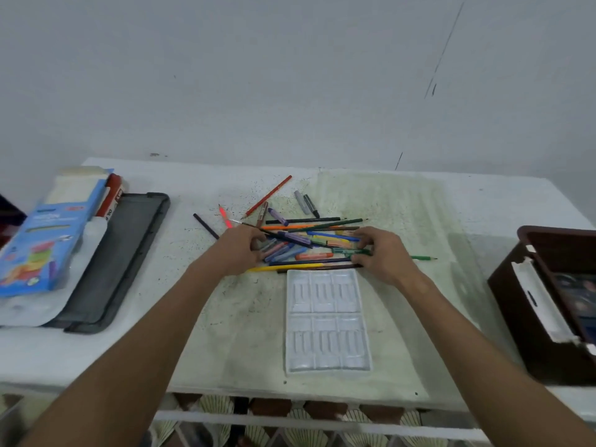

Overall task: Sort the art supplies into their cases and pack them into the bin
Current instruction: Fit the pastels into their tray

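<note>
A loose pile of colored pencils, markers and oil pastels lies in the middle of the white table. My left hand reaches into the pile's left side, fingers curled among the pastels. My right hand is at the pile's right side, fingertips on a green marker. A white plastic insert tray with empty slots lies just in front of the pile. A dark brown bin stands at the right edge.
At the left lie a dark grey flat case, a blue cardboard box, a red-and-white box and a clear plastic sleeve. A red pencil and grey markers lie behind the pile. The wall is close behind.
</note>
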`<state>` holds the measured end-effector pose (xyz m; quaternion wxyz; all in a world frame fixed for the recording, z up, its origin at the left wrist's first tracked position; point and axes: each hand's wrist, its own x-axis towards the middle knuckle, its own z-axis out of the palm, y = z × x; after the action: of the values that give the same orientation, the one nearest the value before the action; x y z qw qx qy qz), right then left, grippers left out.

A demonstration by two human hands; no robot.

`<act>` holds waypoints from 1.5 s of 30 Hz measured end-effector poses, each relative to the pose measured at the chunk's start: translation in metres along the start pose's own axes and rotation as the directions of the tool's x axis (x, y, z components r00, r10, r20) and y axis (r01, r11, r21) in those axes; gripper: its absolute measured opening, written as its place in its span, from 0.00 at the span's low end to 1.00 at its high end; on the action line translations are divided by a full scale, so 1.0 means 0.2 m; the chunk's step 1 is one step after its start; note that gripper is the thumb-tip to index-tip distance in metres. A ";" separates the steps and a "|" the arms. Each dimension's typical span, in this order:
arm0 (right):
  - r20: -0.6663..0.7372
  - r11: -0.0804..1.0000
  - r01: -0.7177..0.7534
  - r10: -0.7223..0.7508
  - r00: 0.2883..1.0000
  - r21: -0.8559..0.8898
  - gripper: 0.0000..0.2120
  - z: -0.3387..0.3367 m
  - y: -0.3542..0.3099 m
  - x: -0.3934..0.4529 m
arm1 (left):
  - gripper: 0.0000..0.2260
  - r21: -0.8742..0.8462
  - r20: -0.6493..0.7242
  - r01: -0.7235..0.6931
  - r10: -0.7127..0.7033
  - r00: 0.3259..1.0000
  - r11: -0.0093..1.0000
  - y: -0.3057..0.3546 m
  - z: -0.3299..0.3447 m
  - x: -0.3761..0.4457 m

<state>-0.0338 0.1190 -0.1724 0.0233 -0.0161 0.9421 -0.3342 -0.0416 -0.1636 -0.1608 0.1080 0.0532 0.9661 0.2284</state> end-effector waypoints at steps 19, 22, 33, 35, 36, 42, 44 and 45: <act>0.118 0.662 -0.009 -0.119 0.986 0.749 0.24 0.05 -0.28 -0.25 | 0.01 -0.414 -0.260 -0.048 -0.068 0.963 0.909 0.14 0.07 -0.39; 0.180 0.728 -0.081 -0.060 0.982 0.681 0.25 0.13 -0.29 -0.24 | 0.02 -0.356 -0.330 -0.115 -0.009 0.944 0.927 0.15 0.15 -0.44; 0.090 0.931 0.031 -0.069 0.994 0.363 0.29 0.22 -0.30 -0.24 | 0.03 -0.340 -0.364 -0.191 0.058 0.930 0.921 0.15 0.33 -0.45; 0.065 0.941 0.078 -0.105 0.992 0.328 0.28 0.20 -0.28 -0.26 | 0.04 -0.401 -0.331 -0.167 0.027 0.943 0.901 0.14 0.33 -0.46; 0.064 0.945 0.104 -0.130 0.989 0.311 0.28 0.20 -0.27 -0.27 | 0.03 -0.415 -0.313 -0.159 0.024 0.949 0.896 0.14 0.33 -0.45; 0.158 0.961 0.203 -0.234 0.959 0.189 0.29 0.21 -0.26 -0.33 | 0.09 -0.339 -0.156 -0.101 0.050 0.986 0.935 0.09 0.27 -0.40; 0.170 0.960 0.240 -0.263 0.950 0.144 0.30 0.22 -0.26 -0.31 | 0.13 -0.305 -0.101 -0.132 0.105 0.989 0.943 0.09 0.23 -0.38; 0.175 0.959 0.255 -0.275 0.946 0.125 0.30 0.22 -0.25 -0.30 | 0.14 -0.291 -0.076 -0.156 0.139 0.987 0.944 0.09 0.22 -0.37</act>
<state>0.0300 0.0545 -0.1735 0.0688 -0.1733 0.9067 -0.3784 0.0421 -0.1406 -0.1771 0.0710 0.1023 0.9169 0.3792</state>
